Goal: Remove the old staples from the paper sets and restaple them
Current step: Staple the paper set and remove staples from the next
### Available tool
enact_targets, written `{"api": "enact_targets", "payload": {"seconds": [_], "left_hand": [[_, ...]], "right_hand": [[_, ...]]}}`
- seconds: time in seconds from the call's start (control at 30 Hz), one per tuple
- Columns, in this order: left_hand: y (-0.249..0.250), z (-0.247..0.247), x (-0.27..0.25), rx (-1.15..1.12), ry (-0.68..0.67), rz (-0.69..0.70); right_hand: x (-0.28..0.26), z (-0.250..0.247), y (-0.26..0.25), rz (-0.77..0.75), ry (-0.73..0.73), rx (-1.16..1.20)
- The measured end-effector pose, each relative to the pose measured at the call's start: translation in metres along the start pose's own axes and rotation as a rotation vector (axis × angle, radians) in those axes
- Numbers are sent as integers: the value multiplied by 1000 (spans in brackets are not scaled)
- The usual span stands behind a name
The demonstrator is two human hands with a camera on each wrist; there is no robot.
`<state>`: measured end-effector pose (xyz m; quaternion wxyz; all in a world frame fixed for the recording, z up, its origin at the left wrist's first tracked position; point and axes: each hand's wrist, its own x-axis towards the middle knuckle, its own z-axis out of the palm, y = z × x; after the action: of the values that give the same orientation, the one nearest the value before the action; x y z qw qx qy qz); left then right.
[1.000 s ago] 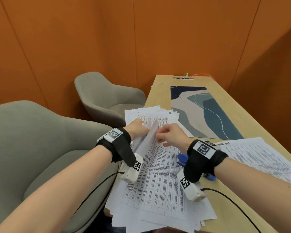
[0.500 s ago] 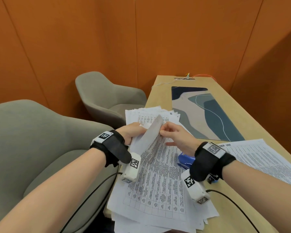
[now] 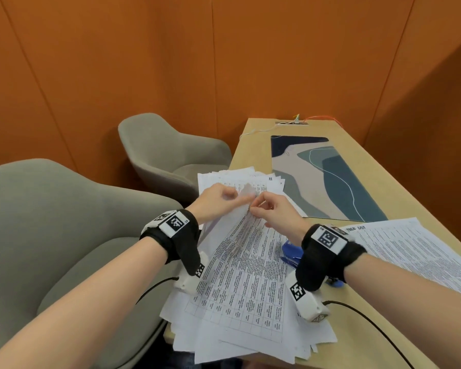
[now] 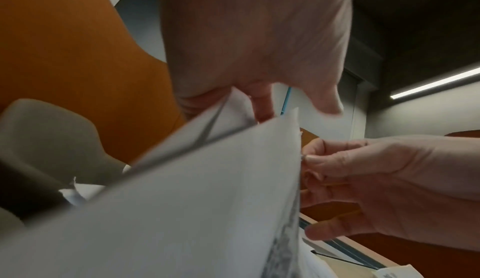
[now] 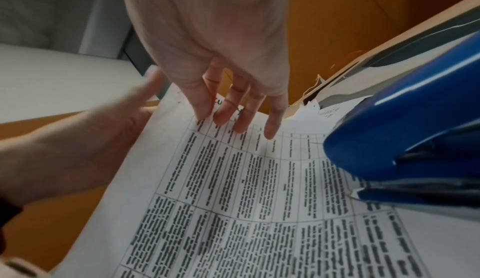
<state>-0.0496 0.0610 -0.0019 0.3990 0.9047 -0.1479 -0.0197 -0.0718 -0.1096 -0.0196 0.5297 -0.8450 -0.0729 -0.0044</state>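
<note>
While the left hand (image 3: 215,202) held up the folded-back top corner of the paper set (image 3: 246,272), its grip grasping the raised sheets between thumb and fingers, the right hand (image 3: 273,210) pinched at that same corner with thumb and forefinger, the other fingers loosely curled. Whether a staple sat in that pinch could not be told. The set lay on a loose pile of printed sheets at the near left edge of the bench (image 3: 378,187). A blue stapler (image 3: 292,253) rested just beside the right wrist, partly hidden by it. More printed pages (image 3: 410,251) lay to the right, a patterned mat (image 3: 338,177) beyond.
</note>
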Motion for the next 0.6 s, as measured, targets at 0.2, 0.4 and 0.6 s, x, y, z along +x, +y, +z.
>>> {"api": "enact_targets", "payload": {"seconds": [0.2,0.4,0.6], "left_hand": [[3,-2,4,-218,-100,-140],[-1,-6,6,-318,-145,-247],[-21,2,9,29,54,-180]], "right_hand": [[-1,6,1,-112,86,-108],[0,4,1,-224,110,-388],[0,-7,5,31,78,-113]]}}
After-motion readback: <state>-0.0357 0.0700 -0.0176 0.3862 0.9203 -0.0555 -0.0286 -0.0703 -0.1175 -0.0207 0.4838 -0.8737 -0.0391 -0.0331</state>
